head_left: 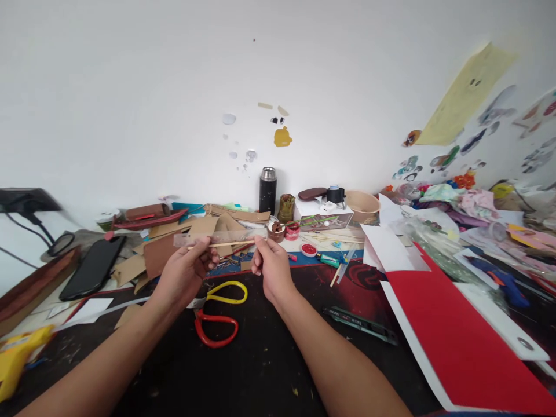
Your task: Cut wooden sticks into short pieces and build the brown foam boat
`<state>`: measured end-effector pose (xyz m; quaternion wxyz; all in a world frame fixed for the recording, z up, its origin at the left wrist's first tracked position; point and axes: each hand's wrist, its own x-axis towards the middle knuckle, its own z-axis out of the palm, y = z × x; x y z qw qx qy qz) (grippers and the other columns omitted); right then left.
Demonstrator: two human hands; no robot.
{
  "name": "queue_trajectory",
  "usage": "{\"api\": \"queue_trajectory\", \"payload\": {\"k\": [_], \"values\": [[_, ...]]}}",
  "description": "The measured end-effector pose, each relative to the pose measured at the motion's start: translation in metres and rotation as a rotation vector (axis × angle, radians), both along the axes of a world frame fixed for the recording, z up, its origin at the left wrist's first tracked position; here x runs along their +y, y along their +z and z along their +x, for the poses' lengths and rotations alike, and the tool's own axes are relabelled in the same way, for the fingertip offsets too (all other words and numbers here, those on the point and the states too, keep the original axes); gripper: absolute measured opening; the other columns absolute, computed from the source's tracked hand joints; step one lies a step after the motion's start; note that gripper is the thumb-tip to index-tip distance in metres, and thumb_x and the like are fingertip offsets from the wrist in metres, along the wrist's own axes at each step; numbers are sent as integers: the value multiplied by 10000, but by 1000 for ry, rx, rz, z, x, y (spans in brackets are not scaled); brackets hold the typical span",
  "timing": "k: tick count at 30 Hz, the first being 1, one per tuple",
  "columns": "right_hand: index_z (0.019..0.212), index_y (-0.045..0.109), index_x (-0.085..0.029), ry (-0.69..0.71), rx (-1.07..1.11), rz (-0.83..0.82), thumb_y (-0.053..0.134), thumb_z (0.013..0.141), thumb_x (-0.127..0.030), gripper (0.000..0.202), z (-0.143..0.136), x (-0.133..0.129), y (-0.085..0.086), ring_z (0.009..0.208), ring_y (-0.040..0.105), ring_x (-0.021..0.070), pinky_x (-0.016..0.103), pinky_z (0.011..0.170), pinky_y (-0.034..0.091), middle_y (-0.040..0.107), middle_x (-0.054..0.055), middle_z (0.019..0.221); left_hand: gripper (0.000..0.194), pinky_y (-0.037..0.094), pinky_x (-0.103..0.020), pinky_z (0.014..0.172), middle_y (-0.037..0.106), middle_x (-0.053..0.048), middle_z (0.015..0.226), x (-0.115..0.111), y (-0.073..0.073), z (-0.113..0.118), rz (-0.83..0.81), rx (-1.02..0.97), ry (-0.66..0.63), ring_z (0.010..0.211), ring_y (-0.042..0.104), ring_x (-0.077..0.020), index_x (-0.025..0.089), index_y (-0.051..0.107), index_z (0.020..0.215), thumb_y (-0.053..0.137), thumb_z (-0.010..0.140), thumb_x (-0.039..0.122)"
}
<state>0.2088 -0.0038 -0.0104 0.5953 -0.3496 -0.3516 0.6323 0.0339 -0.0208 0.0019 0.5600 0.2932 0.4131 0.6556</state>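
Between my two hands a thin wooden stick (pixel 234 244) is held nearly level above the desk. My left hand (pixel 185 269) pinches it near its left end, thumb on top. Fingers of my right hand (pixel 273 263) are closed on the other end. A clear plastic strip (pixel 223 237) lies along the stick; whether the two are joined I cannot tell. Below my hands, scissors (pixel 219 317) with one yellow and one red handle rest on the black mat (pixel 260 370), their blades partly hidden by my left hand.
A yellow glue gun (pixel 19 359) and a black phone (pixel 93 267) lie to the left. Cardboard scraps (pixel 165 255), a black flask (pixel 268 194) and a small red paint lid (pixel 308 250) are at the back. A dark cutter (pixel 360 324) and red sheet (pixel 460 330) lie right.
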Motion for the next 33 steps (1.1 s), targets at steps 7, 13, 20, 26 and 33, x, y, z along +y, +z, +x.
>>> {"api": "queue_trajectory", "payload": {"k": [7, 13, 20, 26, 33], "values": [[637, 503, -220, -10, -2, -6, 848, 745, -657, 568, 2, 0, -1, 391, 439, 81, 207, 394, 236, 461, -84, 482, 521, 483, -197, 495, 685, -39, 678, 1, 3, -4, 16, 44, 30, 611, 623, -145, 130, 768, 917, 1026, 604, 457], [638, 505, -217, -23, -1, -6, 858, 742, -662, 577, 3, 1, 1, 394, 434, 81, 208, 394, 229, 455, -85, 478, 537, 502, -217, 524, 678, -20, 676, 5, 5, -11, 79, 92, 72, 609, 628, -146, 149, 783, 913, 1017, 614, 529], [660, 506, -220, -19, -4, 0, 854, 753, -654, 563, 3, 2, -1, 397, 430, 82, 211, 397, 222, 451, -90, 485, 584, 466, -220, 480, 677, -32, 641, 8, 8, -22, 45, 144, 33, 554, 622, -155, 140, 774, 937, 980, 638, 597], [663, 502, -223, -16, 2, 0, 860, 748, -644, 559, 4, 2, -1, 401, 428, 84, 212, 396, 215, 447, -91, 486, 475, 450, -212, 460, 655, -16, 611, 8, 10, -21, 45, 148, 40, 541, 607, -152, 148, 771, 912, 974, 664, 499], [658, 499, -223, -17, 11, -5, 860, 747, -645, 563, 3, 2, 0, 396, 431, 81, 206, 394, 223, 450, -91, 485, 409, 474, -202, 483, 658, -20, 638, 10, 4, -24, 40, 122, 14, 568, 629, -148, 139, 770, 940, 941, 740, 452]]}}
